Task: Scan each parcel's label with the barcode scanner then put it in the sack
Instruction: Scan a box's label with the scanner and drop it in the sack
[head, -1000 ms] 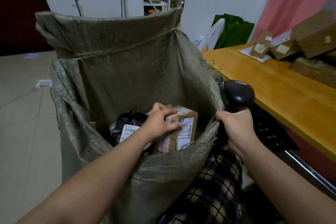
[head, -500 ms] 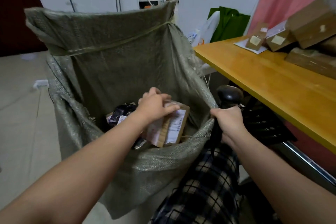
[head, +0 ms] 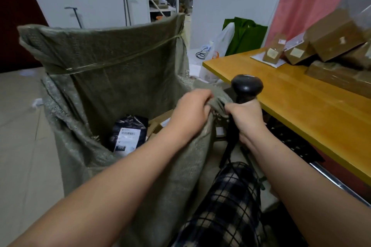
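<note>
Head view: left hand (head: 191,110) grips the sack (head: 112,62) rim w/ curled fingers, right hand (head: 247,119) just beside it is closed round the barcode scanner (head: 247,85) handle, a black parcel (head: 128,133) lies inside the sack & brown parcels (head: 337,35) sit on the table (head: 297,102).

Your view is dim and soft under even indoor light, without hard shadows. A pale sheen lies on the orange wooden tabletop (head: 301,94). The brown cardboard boxes (head: 337,36) at right are smeared, and straight edges bow outward.
</note>
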{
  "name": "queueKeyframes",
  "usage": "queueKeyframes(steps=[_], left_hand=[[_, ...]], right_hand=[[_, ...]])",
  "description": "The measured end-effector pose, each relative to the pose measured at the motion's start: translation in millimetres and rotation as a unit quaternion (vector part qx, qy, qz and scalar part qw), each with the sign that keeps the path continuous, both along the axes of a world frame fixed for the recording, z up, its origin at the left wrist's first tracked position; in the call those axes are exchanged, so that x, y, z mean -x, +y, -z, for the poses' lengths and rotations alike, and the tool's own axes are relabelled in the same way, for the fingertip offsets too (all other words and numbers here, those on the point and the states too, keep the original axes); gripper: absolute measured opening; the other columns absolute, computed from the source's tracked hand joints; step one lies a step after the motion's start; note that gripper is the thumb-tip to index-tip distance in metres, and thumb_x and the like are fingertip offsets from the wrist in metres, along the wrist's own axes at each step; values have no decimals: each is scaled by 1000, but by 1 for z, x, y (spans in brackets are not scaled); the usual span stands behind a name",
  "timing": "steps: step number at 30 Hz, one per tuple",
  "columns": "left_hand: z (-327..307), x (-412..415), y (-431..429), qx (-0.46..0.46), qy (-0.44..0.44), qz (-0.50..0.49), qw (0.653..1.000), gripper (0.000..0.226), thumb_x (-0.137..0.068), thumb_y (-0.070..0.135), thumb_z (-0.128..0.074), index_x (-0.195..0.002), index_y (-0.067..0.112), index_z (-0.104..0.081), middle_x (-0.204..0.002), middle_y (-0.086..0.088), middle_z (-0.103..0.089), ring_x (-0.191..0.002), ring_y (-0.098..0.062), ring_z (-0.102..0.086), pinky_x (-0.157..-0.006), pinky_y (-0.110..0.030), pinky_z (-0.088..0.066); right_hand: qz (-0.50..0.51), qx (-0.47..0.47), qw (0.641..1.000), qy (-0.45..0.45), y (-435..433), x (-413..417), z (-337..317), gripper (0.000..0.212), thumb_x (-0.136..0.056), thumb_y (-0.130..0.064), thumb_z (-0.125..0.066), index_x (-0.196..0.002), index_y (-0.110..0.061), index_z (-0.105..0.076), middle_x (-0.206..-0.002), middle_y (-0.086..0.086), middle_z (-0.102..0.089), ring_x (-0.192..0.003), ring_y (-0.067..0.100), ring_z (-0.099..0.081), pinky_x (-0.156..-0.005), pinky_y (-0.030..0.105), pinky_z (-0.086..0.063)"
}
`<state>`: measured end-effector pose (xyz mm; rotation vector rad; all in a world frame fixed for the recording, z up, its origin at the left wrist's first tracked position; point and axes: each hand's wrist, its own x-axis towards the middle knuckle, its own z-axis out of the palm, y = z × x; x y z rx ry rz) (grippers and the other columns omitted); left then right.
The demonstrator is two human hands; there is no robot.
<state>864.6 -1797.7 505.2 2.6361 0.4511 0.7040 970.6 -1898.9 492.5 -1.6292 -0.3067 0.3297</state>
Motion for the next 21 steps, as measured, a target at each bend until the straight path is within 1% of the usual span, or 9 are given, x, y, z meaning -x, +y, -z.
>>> queueKeyframes(steps=[3,4,6,8,10,13,16,19,21], left_hand=[[19,8,9,-18,167,18,986,19,-90,13,-51,-101,11,-66,-103,-14,-66,-99,-33,-61,-84,-38,-49],[21,8,14,-23,194,14,981,20,-89,12,-50,-101,11,-66,-102,-13,-66,-98,-32,-62,-84,-39,-50],[25,9,14,-14,198,13,980,23,-87,9,-49,-102,11,-66,-102,-12,-66,-97,-32,-61,-83,-39,-50],[29,9,8,-20,199,13,980,21,-88,9,-48,-100,9,-65,-103,-13,-65,-99,-32,-60,-81,-36,-48],[39,11,2,-27,225,12,974,21,-91,9,-47,-103,10,-64,-106,-14,-64,-101,-33,-60,-79,-35,-46],[55,11,-3,-58,280,-3,958,23,-93,10,-46,-109,11,-62,-111,-15,-63,-104,-34,-60,-75,-36,-44],[64,4,-7,-106,316,-11,943,21,-95,19,-50,-110,12,-62,-112,-12,-64,-102,-32,-62,-72,-34,-44],[52,-15,-19,-124,283,18,951,32,-93,41,-55,-109,14,-60,-111,-10,-62,-103,-31,-59,-73,-34,-44],[37,-35,-32,-136,233,44,962,37,-93,47,-53,-106,13,-59,-108,-9,-61,-101,-30,-59,-71,-34,-42]], right_hand=[[-7,22,1000,-8,-5,4,6,51,-61,2,-70,-109,-10,-62,-96,11,-70,-87,28,-68,-83,47,-57],[-5,29,1000,-4,-7,6,11,51,-63,4,-70,-111,-12,-60,-97,11,-69,-89,27,-67,-86,48,-56],[2,40,999,-2,-9,10,22,52,-67,6,-69,-115,-12,-57,-100,12,-67,-92,28,-65,-87,47,-55],[6,47,999,3,-10,11,26,52,-70,4,-69,-117,-11,-54,-100,11,-65,-91,27,-64,-84,42,-55],[-5,67,998,-7,-15,9,26,47,-74,2,-68,-114,-13,-49,-94,7,-61,-79,21,-60,-73,34,-51],[-34,93,995,-7,-26,4,29,43,-80,-1,-66,-117,-11,-45,-87,9,-60,-63,21,-58,-54,32,-49],[-32,102,994,-8,-46,-1,26,37,-86,-10,-66,-117,-13,-47,-87,6,-63,-64,23,-61,-51,30,-48],[-11,88,996,-18,-75,-7,16,25,-86,-17,-68,-107,-16,-55,-88,5,-63,-61,21,-59,-51,29,-47],[14,86,995,-38,-97,-13,5,15,-86,-20,-69,-94,-18,-57,-79,6,-63,-54,21,-58,-49,29,-47]])
